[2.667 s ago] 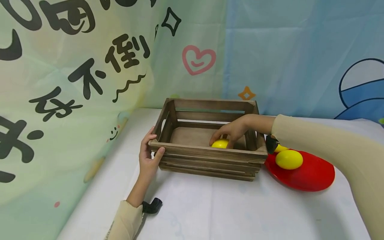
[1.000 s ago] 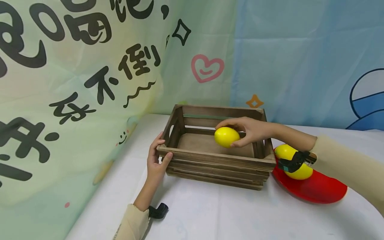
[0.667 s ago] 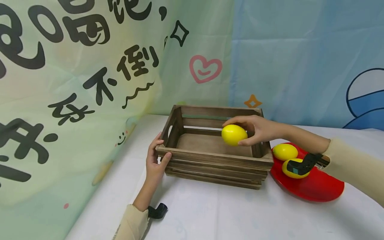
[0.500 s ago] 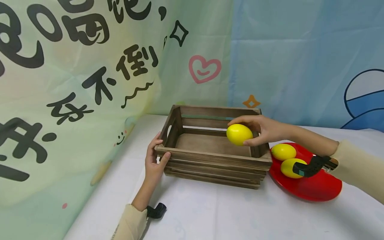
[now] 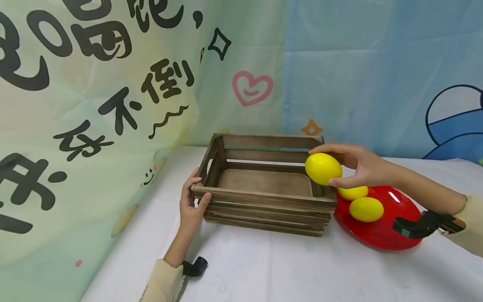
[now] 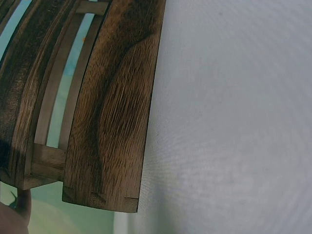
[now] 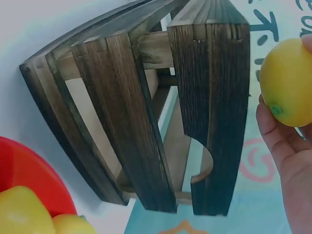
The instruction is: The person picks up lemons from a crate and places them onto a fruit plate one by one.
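Observation:
A brown slatted wooden crate [image 5: 264, 201] stands on the white table with a bare floor inside. At its near left corner my left hand [image 5: 191, 207] grips the rim, thumb on the front and fingers on the side. My right hand [image 5: 362, 165] holds a yellow lemon [image 5: 323, 168] between thumb and fingers, raised by the crate's right end. In the right wrist view the lemon [image 7: 287, 83] shows its greenish tip, apart from the crate's end wall [image 7: 214, 97]. Two more lemons, a nearer one [image 5: 366, 209] and a partly hidden one [image 5: 352, 193], lie on a red plate [image 5: 392, 239].
The red plate sits close against the crate's right side. A printed cloth backdrop [image 5: 339, 84] hangs behind and along the left of the white table [image 5: 302, 268]. Each wrist wears a black camera mount, such as the right one [image 5: 426, 224].
The right hand has lifted the lemon out of the crate and carried it rightward, toward the plate side. The left hand keeps its grip on the crate. The head view has shifted slightly.

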### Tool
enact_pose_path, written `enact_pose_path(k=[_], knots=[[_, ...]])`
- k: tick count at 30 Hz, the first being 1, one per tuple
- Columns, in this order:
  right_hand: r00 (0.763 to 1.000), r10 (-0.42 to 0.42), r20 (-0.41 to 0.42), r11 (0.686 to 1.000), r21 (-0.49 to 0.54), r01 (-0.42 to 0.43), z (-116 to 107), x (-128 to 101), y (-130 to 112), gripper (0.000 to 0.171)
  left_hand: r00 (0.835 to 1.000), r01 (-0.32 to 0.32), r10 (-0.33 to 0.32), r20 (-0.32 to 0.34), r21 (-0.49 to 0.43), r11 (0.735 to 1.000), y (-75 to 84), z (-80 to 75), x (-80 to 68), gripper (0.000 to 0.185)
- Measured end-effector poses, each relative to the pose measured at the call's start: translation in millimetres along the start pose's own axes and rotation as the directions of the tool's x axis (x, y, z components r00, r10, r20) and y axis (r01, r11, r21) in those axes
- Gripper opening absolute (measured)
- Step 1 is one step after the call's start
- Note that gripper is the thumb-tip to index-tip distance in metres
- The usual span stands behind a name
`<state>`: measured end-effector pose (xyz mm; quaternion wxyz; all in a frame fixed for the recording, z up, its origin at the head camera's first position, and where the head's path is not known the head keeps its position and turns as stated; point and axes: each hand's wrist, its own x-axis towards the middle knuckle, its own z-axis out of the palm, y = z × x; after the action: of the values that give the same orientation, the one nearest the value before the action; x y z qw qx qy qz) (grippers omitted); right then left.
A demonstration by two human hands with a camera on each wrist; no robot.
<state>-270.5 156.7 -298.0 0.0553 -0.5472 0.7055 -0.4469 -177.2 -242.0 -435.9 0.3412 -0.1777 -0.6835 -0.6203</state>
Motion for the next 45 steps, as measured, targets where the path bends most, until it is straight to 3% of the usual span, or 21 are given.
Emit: enact_pose_path(k=[5, 10, 13, 19, 25, 29, 33, 36, 42, 45], knots=[[0.992, 0.098, -0.078, 0.991, -0.080, -0.105, -7, -22, -8, 0.069, 1.000, -0.002, 0.002, 0.003, 0.005, 1.000, 0.5, 0.3, 0.1, 0.041], [0.977, 0.151, -0.150, 0.985, -0.063, -0.161, -15, -46, -2, 0.068, 1.000, -0.005, 0.005, 0.009, 0.006, 1.000, 0.9, -1.8, 1.8, 0.042], [0.953, 0.218, -0.208, 0.971, -0.054, -0.234, -17, -63, 8, 0.067, 1.000, -0.013, 0.013, 0.009, 0.004, 1.000, 1.2, -3.5, 3.8, 0.042], [0.838, 0.414, -0.354, 0.878, -0.085, -0.470, -15, -102, 25, 0.062, 1.000, -0.021, 0.021, 0.015, -0.005, 1.000, 0.3, -3.5, 4.0, 0.044], [0.753, 0.516, -0.408, 0.798, -0.091, -0.596, -16, -134, 35, 0.057, 1.000, -0.019, 0.019, 0.013, -0.010, 1.000, 0.6, -1.6, 0.6, 0.043], [0.674, 0.619, -0.403, 0.705, -0.093, -0.703, -14, -146, 42, 0.057, 1.000, -0.008, 0.008, 0.008, -0.009, 1.000, 1.4, -1.0, -1.0, 0.041], [0.580, 0.733, -0.355, 0.598, -0.068, -0.798, -13, -154, 46, 0.069, 1.000, 0.004, -0.004, 0.007, -0.007, 1.000, 0.7, 0.8, -2.0, 0.040], [0.525, 0.779, -0.342, 0.541, -0.055, -0.839, -11, -160, 48, 0.075, 1.000, 0.007, -0.007, 0.006, -0.010, 1.000, -0.4, 2.1, -2.7, 0.041], [0.473, 0.814, -0.337, 0.479, -0.071, -0.875, -9, -170, 55, 0.079, 1.000, 0.014, -0.014, 0.007, -0.013, 1.000, 0.6, 1.0, -2.6, 0.042], [0.469, 0.824, -0.319, 0.469, -0.082, -0.879, -7, -171, 59, 0.079, 1.000, 0.011, -0.011, 0.006, -0.017, 1.000, 0.9, -1.4, -2.5, 0.042]])
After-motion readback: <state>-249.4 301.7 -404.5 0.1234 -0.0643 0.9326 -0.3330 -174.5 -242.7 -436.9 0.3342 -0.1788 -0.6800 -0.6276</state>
